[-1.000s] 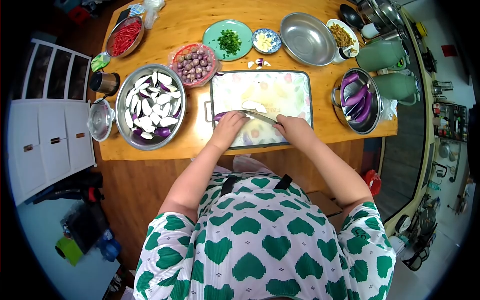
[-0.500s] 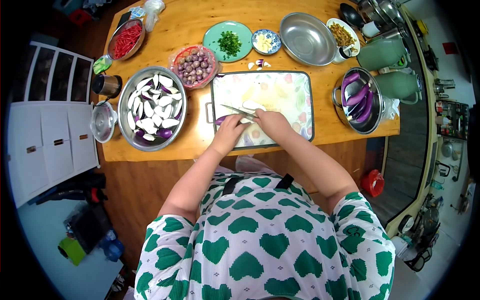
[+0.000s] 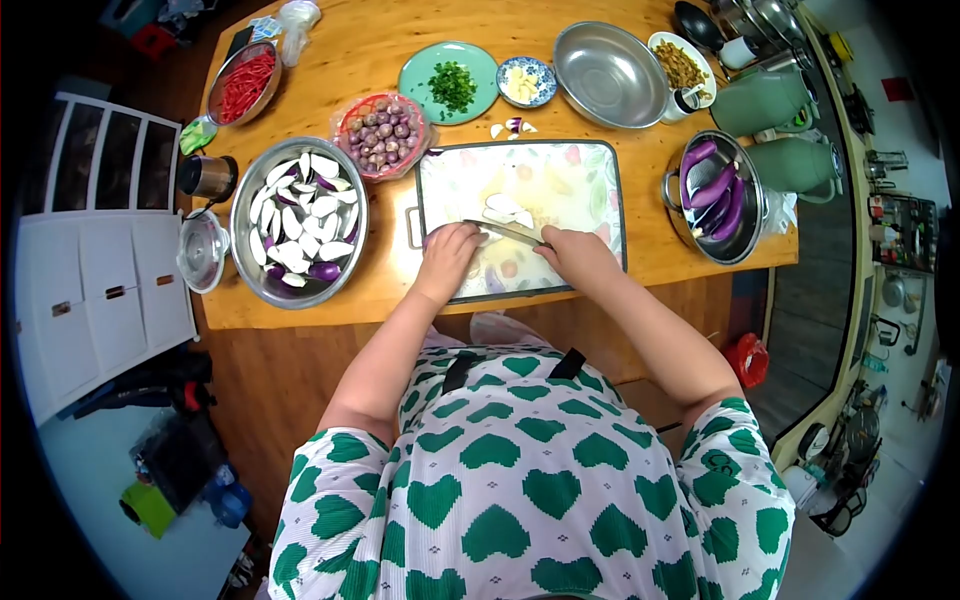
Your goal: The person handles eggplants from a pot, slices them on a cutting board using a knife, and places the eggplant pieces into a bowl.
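Note:
My right hand [image 3: 582, 260] is closed round the handle of a knife [image 3: 508, 233], its blade pointing left across the cutting board [image 3: 580, 195]. On the left part of the board, my left hand [image 3: 450, 262] presses down over a piece of eggplant [image 3: 428, 238]. Most of that piece is hidden under the fingers; a bit of purple skin shows at the left. The knife tip reaches close to my left fingertips. White eggplant slices [image 3: 508, 209] lie just beyond the blade.
Left of the board stands a steel bowl [image 3: 361, 215] of cut eggplant. A pot [image 3: 668, 190] of whole eggplants is at right. Beyond the board are a basket of shallots [image 3: 385, 135], a green plate [image 3: 420, 60] of chopped greens, a garlic dish [image 3: 527, 82] and a steel basin [image 3: 610, 75].
My right hand and the knife have moved right, away from my left hand, which has shifted slightly left. More cut white eggplant shows beyond the blade.

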Tool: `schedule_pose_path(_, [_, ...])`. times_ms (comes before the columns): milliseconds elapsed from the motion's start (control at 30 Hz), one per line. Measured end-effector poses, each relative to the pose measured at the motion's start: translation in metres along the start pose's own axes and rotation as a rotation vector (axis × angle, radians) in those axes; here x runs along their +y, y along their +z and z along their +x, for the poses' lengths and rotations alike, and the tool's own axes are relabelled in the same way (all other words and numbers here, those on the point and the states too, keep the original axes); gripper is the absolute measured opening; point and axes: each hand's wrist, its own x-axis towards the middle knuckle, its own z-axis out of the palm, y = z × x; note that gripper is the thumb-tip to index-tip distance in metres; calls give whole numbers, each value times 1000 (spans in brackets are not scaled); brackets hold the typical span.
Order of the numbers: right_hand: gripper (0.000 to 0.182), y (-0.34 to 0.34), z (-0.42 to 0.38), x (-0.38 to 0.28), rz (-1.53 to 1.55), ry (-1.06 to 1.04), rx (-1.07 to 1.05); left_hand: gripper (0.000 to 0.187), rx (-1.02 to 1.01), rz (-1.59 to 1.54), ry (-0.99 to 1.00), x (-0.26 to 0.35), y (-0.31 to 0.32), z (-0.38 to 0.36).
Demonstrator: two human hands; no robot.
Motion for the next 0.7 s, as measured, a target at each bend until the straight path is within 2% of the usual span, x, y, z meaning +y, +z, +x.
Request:
schedule_pose_path(167, [27, -13, -16, -3, -56, 8, -66, 33, 50, 4, -6, 2, 7, -9])
schedule_pose_path(300, [24, 5, -5, -12, -71, 24, -25, 33, 67, 8, -14, 4, 9, -8])
schedule_pose_path(467, [22, 45, 32, -26, 44, 12, 46, 30, 75, -56, -4, 1, 10, -6])
schedule_pose_path(567, [24, 43, 52, -23, 68, -18, 57, 31, 75, -59, -15, 4, 7, -8])
schedule_pose_path(700, [26, 49, 46, -5, 170, -33, 121, 34, 114, -190, -206, 21, -13, -7])
